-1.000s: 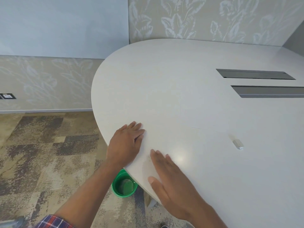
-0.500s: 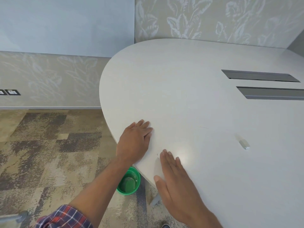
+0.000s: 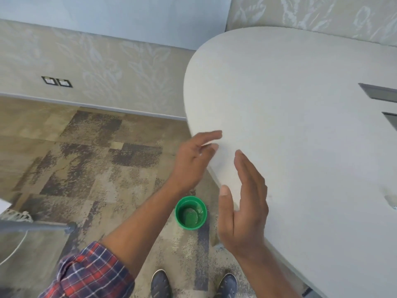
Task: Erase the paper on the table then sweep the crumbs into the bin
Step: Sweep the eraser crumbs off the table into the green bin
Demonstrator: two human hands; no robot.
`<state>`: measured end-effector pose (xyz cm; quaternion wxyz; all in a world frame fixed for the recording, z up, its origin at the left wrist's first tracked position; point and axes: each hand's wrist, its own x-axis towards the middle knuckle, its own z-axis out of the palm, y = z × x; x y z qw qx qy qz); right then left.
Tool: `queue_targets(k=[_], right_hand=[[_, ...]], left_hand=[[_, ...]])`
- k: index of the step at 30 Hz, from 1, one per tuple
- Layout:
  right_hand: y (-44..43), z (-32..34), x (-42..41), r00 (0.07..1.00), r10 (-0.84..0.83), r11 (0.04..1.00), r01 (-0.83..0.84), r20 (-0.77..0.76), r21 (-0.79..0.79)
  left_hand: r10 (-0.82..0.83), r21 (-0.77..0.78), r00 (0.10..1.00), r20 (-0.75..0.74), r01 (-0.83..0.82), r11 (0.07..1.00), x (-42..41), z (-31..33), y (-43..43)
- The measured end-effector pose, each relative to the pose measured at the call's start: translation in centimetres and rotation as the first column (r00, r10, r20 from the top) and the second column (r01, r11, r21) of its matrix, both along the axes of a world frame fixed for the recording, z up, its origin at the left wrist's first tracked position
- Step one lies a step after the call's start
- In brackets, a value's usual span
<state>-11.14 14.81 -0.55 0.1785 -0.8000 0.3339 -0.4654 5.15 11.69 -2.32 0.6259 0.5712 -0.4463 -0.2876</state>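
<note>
Head view: two shoes (image 3: 193, 284) stand on the carpet (image 3: 86, 168) at the bottom. Right hand (image 3: 242, 209) is above the counter (image 3: 300, 125) edge, its grip spread and holding nothing. Green bin (image 3: 190, 212) stands on the carpet just below the edge, between the two forearms. Left hand (image 3: 191, 162) is at the edge too, fingers loosely spread, also holding nothing. I cannot make out the paper. Small eraser (image 3: 392, 203) lies at the right border.
</note>
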Motion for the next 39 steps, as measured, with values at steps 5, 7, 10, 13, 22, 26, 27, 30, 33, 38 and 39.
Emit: queue_targets(k=[5, 7, 10, 13, 22, 26, 27, 30, 33, 38, 39], right_hand=[[1.5, -4.6, 5.2, 0.982, 0.189, 0.981, -0.189, -0.01, 0.045], [1.8, -7.8, 6.5, 0.976, 0.21, 0.967, -0.2, -0.051, 0.157], [1.3, -13.9, 8.0, 0.975, 0.196, 0.921, -0.147, -0.103, 0.361], [0.0, -21.4, 8.7, 0.972, 0.166, 0.865, -0.062, -0.167, 0.498], [-3.8, -44.3, 6.4, 0.913, 0.09, 0.613, 0.265, -0.398, 0.744], [-5.7, -52.3, 5.2, 0.877, 0.059, 0.484, 0.393, -0.478, 0.782], [-6.1, -53.9, 5.1, 0.865, 0.055, 0.463, 0.421, -0.499, 0.78], [-7.8, -59.1, 4.9, 0.829, 0.022, 0.403, 0.504, -0.558, 0.764], [-9.7, -65.0, 4.7, 0.809, -0.027, 0.311, 0.565, -0.587, 0.764], [-12.3, -72.1, 4.9, 0.766, -0.058, 0.168, 0.64, -0.64, 0.75], [-12.7, -73.6, 4.9, 0.767, -0.065, 0.126, 0.641, -0.638, 0.757]], left_hand=[[0.254, 0.05, 0.952, -0.169, -0.249, 0.967, 5.3, -5.1, 4.4], [0.305, 0.137, 0.94, -0.152, -0.286, 0.948, 6.6, -8.1, 6.0], [0.373, 0.299, 0.917, -0.14, -0.32, 0.899, 8.2, -14.5, 8.3], [0.437, 0.429, 0.882, -0.176, -0.331, 0.841, 8.3, -21.8, 10.3], [0.567, 0.692, 0.787, -0.243, -0.269, 0.67, 4.4, -45.5, 13.8], [0.584, 0.752, 0.754, -0.301, -0.19, 0.632, 3.3, -53.5, 12.9], [0.592, 0.761, 0.733, -0.336, -0.16, 0.629, 3.1, -55.1, 12.5], [0.621, 0.785, 0.679, -0.392, -0.106, 0.611, 3.3, -60.4, 10.3], [0.625, 0.799, 0.665, -0.409, -0.07, 0.597, 3.6, -65.5, 7.8], [0.58, 0.809, 0.682, -0.445, 0.029, 0.587, 3.2, -71.3, 3.3], [0.569, 0.808, 0.681, -0.462, 0.059, 0.586, 3.1, -72.0, 2.4]])
